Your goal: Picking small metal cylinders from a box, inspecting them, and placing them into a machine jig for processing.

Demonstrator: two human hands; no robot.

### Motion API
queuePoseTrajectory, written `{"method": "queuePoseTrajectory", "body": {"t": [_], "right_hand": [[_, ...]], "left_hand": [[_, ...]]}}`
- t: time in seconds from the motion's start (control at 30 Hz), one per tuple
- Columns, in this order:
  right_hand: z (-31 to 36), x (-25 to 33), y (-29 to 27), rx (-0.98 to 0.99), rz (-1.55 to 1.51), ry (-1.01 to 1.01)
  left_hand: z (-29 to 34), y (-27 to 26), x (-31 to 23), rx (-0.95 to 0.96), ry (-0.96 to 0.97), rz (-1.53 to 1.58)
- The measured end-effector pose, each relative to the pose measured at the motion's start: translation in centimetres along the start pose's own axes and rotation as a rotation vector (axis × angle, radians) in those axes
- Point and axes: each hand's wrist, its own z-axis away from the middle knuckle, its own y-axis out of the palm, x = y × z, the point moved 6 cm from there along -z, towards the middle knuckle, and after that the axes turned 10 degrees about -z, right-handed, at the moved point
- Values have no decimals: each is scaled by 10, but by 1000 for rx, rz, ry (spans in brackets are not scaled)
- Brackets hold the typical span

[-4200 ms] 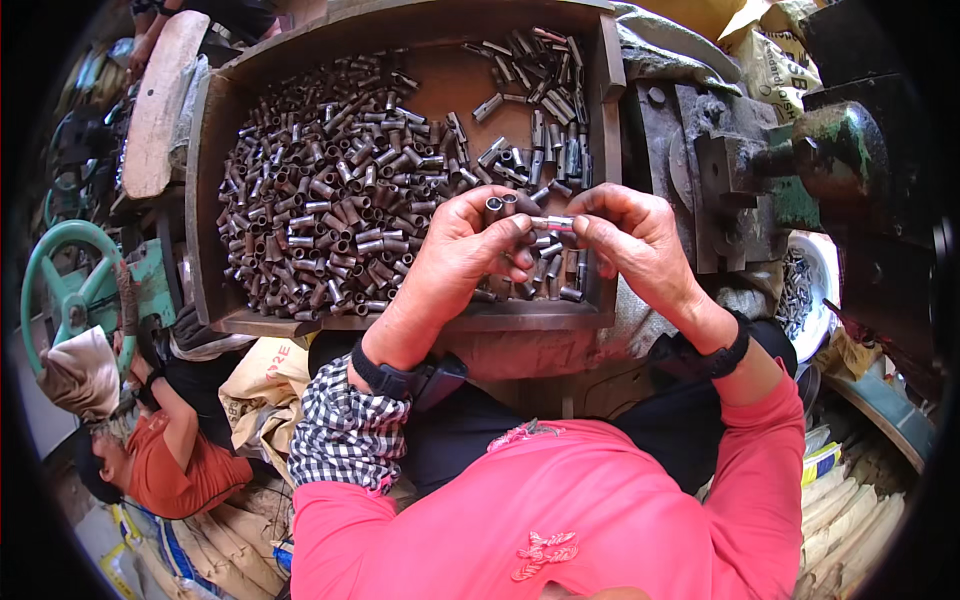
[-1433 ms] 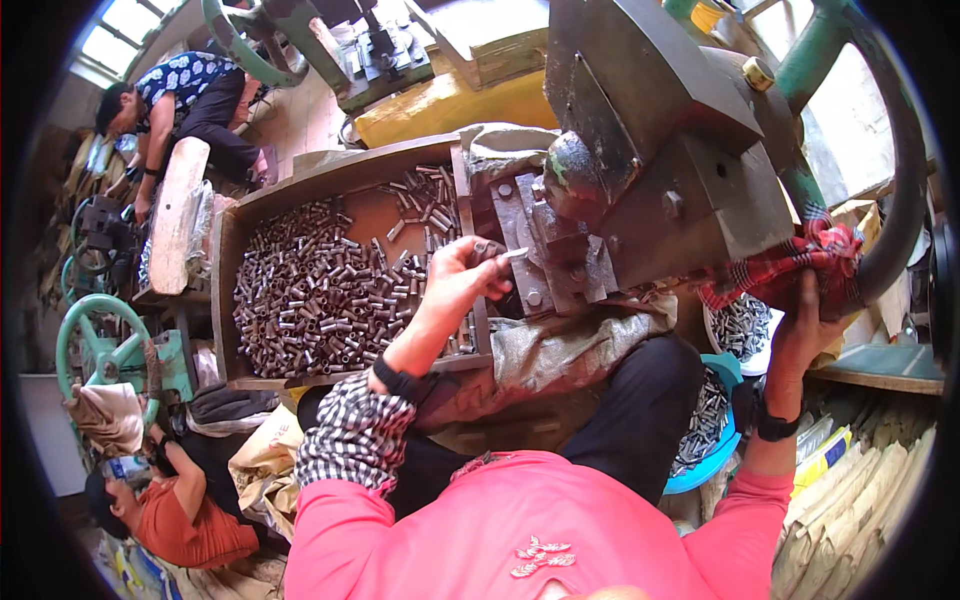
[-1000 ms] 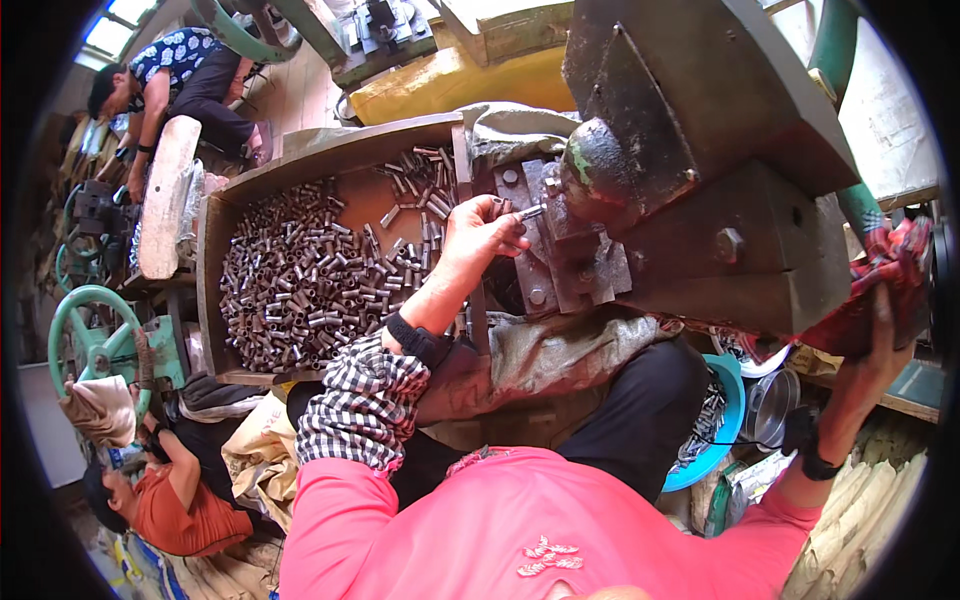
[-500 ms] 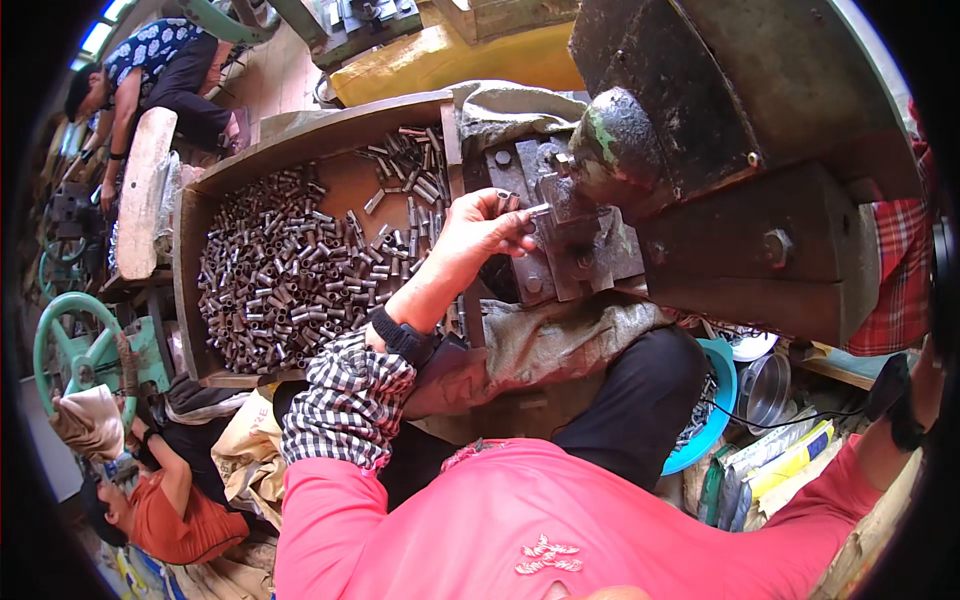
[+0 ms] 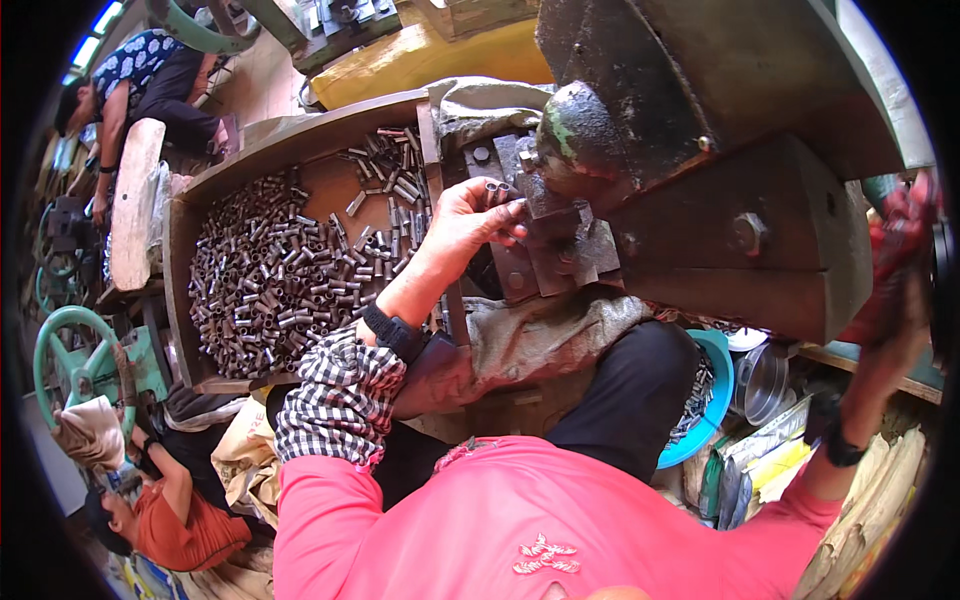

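My left hand [image 5: 466, 222] is closed in a pinch on small metal tubes [image 5: 497, 190], two round open ends showing above the fingers. It is right beside the dark steel die block [image 5: 545, 240] of a press, whose heavy rounded part [image 5: 580, 130] stands just above. Under my left wrist lies a wooden tray [image 5: 178, 290] filled with a heap of short metal tubes [image 5: 300, 290]. My right hand [image 5: 908, 300] is raised at the far right, beside red cloth [image 5: 895, 235]; motion blur hides its fingers and whatever it touches.
Large dark machine plates [image 5: 740, 235] fill the upper right. A blue basin [image 5: 722, 400] with small metal parts stands beside my knee, near a clear plastic tub [image 5: 765, 385]. Grey sacking [image 5: 550, 335] hangs below the die. Two people work at the left near a green handwheel [image 5: 80, 365].
My right arm has swung up and forward, toward the red cloth. The bright tube tip that pointed from my left fingers to the die no longer shows. The whole view has shifted slightly.
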Motion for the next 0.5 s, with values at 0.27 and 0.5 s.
{"method": "queuePoseTrajectory", "body": {"t": [0.27,0.5], "right_hand": [[17,2,14,14,-147,-46],[-21,43,23,170,-129,-58]], "left_hand": [[6,-1,-11,-86,-4,-251],[14,-16,-13,-108,-41,-451]]}}
